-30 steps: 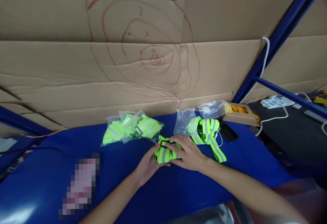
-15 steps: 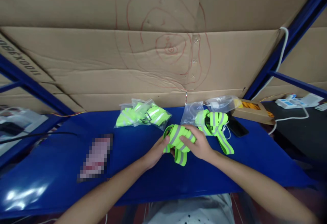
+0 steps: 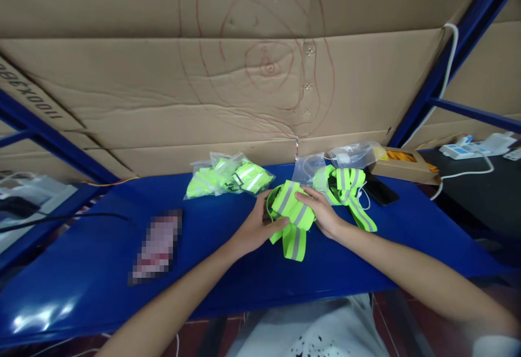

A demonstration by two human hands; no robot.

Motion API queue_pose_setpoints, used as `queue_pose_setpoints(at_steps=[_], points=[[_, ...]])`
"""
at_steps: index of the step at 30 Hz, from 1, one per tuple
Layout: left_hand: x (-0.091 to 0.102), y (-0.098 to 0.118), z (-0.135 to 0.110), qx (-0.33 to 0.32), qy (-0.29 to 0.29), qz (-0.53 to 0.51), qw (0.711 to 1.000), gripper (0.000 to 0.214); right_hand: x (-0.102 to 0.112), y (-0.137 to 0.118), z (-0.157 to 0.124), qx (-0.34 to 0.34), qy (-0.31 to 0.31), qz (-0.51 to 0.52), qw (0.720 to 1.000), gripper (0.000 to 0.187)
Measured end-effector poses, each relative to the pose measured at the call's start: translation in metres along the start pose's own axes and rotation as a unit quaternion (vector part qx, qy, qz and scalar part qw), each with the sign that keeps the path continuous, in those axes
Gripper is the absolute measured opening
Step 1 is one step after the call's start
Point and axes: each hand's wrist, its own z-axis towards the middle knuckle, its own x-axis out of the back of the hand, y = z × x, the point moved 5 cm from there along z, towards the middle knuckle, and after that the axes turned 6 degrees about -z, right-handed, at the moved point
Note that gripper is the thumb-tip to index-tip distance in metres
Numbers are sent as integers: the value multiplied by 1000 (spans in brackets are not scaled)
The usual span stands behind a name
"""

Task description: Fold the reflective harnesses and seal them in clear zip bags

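Note:
A bundle of neon-yellow reflective strap (image 3: 292,205) with a grey stripe is held between both hands above the blue table. My left hand (image 3: 257,228) grips its left side, thumb across the lower front. On the upper right, my right hand (image 3: 319,210) closes around the folds, with its other fingers partly hidden behind. A loop of strap hangs below the bundle. Just beyond my right hand lies a second loose reflective strap (image 3: 345,183) beside a clear plastic bag (image 3: 306,170). Several bagged reflective straps (image 3: 228,175) lie to the left at the back.
The blue table (image 3: 220,286) meets a cardboard wall (image 3: 154,91) with red rings drawn on it. At the back right are a dark phone (image 3: 381,187) and an open cardboard box (image 3: 401,170). A blurred-out flat object (image 3: 157,248) lies left. A power strip (image 3: 468,148) sits far right.
The held strap bundle has been turned and its folds rearranged, now showing broader flat bands. My left thumb has shifted lower across its front. The camera view has moved slightly.

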Motion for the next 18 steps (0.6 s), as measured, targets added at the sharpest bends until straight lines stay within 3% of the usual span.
queue_pose_setpoints(at_steps=[5, 12, 18], points=[[-2, 7, -4, -42, -3, 57, 997, 89, -3, 3, -2, -36, -31, 19, 999, 47], [-7, 10, -5, 20, -29, -57, 998, 102, -4, -4, -7, -38, -56, -4, 998, 48], [-2, -7, -2, 41, 63, -46, 996, 93, -2, 5, -3, 18, -2, -91, 996, 55]])
